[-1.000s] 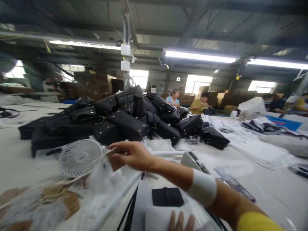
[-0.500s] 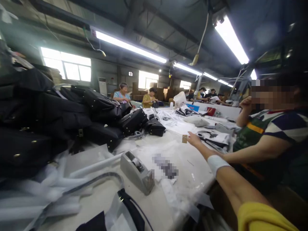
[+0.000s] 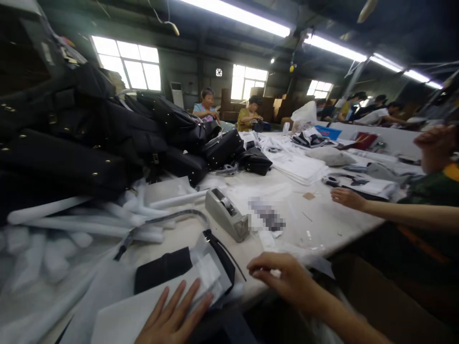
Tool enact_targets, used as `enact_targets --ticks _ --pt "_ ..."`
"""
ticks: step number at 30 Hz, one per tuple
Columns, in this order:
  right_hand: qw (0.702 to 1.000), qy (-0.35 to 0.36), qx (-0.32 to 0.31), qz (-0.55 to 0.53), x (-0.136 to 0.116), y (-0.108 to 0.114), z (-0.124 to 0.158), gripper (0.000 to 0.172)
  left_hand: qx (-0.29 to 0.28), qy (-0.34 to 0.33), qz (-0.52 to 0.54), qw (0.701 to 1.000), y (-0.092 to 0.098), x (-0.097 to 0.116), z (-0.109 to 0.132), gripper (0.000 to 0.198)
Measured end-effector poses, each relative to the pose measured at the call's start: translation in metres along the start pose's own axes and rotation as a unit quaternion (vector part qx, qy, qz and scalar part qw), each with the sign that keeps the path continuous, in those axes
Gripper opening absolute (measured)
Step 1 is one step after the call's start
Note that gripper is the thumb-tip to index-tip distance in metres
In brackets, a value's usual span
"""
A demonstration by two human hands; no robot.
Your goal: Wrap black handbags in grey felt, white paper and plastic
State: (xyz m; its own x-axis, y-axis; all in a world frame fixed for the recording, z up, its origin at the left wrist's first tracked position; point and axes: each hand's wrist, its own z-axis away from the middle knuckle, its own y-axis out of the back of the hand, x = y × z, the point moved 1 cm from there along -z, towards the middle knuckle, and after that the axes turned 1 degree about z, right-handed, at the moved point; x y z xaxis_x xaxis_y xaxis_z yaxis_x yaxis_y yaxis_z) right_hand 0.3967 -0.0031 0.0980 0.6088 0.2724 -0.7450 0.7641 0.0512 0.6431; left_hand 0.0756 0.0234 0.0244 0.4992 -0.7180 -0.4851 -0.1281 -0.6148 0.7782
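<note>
Left hand (image 3: 172,317) spread on white sheet (image 3: 125,313)

The right hand (image 3: 287,279) curls near the front edge of the desk (image 3: 328,222), before a grey tape dispenser (image 3: 225,217). Black bags (image 3: 64,157) heap behind white rolls (image 3: 43,210); a co-worker's hand (image 3: 347,197) is near a brown scrap (image 3: 309,196).

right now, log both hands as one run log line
left hand: spread on white sheet | right hand: curled, off the sheet | tape dispenser: on table
</note>
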Motion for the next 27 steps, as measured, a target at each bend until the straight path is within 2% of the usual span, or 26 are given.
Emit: enact_targets --ticks 2,5,8,11,13,15,17,20,22,24,27 --pt "0.997 0.08 0.01 0.001 -0.014 -0.032 0.013 0.017 -0.009 0.039 0.006 0.999 0.004 0.001 -0.002 0.066" --pt "0.979 0.181 0.066 0.069 -0.018 -0.064 0.014 0.03 -0.005 0.051 0.022 0.998 0.006 0.006 -0.004 0.065" --pt "0.955 0.235 0.106 0.148 -0.014 -0.077 0.006 0.031 -0.004 0.038 0.025 0.999 0.005 0.007 -0.003 0.061" --pt "0.942 0.256 0.146 0.16 -0.01 -0.084 0.01 0.034 -0.016 0.044 0.027 0.999 0.004 0.007 -0.002 0.06" --pt "0.951 0.205 0.189 0.133 -0.003 -0.089 0.025 0.034 -0.021 0.044 0.025 0.998 0.003 0.007 -0.001 0.06" --pt "0.964 0.112 0.218 0.107 0.007 -0.098 0.047 0.031 -0.028 0.046 0.023 0.998 0.002 0.008 0.0 0.059" --pt "0.975 0.019 0.205 0.079 0.017 -0.11 0.069 0.029 -0.028 0.049 0.023 0.998 0.002 0.009 0.0 0.059" --pt "0.983 -0.109 0.149 0.001 0.026 -0.128 0.091 0.028 -0.026 0.052 0.031 0.998 0.004 0.009 -0.001 0.058" --pt "0.972 -0.197 0.105 -0.077 0.028 -0.138 0.096 0.03 -0.027 0.055 0.038 0.997 0.006 0.009 -0.002 0.06" --pt "0.948 -0.262 0.054 -0.174 0.027 -0.146 0.096 0.029 -0.033 0.062 0.049 0.996 0.008 0.009 -0.004 0.066" --pt "0.902 -0.31 -0.005 -0.302 0.023 -0.156 0.096 0.032 -0.041 0.073 0.061 0.995 0.01 0.009 -0.004 0.07"
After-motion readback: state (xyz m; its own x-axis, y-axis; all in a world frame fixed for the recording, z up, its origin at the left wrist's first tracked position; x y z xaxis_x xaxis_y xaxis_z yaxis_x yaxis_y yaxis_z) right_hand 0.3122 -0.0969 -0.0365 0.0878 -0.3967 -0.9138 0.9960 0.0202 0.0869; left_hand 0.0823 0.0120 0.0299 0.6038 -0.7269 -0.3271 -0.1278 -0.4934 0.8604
